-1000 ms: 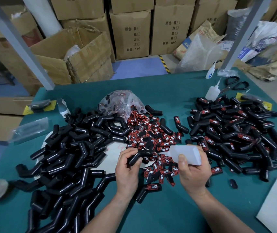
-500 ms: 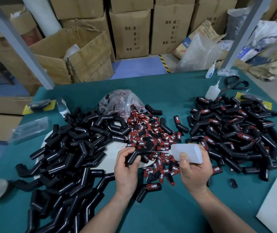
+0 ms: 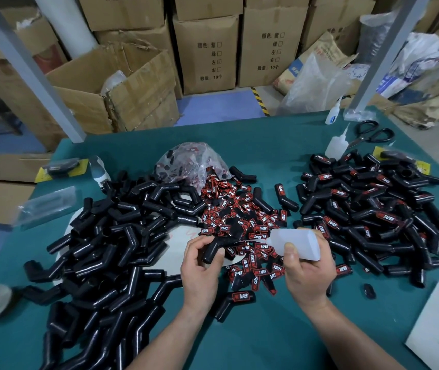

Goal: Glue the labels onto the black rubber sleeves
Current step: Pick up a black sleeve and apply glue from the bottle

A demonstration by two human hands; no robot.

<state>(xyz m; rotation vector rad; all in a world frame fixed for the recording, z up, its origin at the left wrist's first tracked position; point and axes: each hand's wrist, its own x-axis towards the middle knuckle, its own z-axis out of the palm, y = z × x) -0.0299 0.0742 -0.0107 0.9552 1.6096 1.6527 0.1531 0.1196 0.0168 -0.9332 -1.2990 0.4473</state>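
Gripping a bent black rubber sleeve [image 3: 211,251] above the green table [image 3: 253,343], the left hand [image 3: 199,273] faces the glue bottle [image 3: 295,243] clasped in the right hand [image 3: 309,275]; its nozzle points at the sleeve; loose labels [image 3: 239,222] lie just beyond.

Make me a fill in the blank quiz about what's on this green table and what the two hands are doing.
The sleeve in the left hand is coloured ____. The right hand grips a bottle whose nozzle points toward the ____ hand. The loose labels lie ____ the bare sleeve pile and the labelled pile. The scissors lie near the far ____ corner of the table.
Missing: black; left; between; right.
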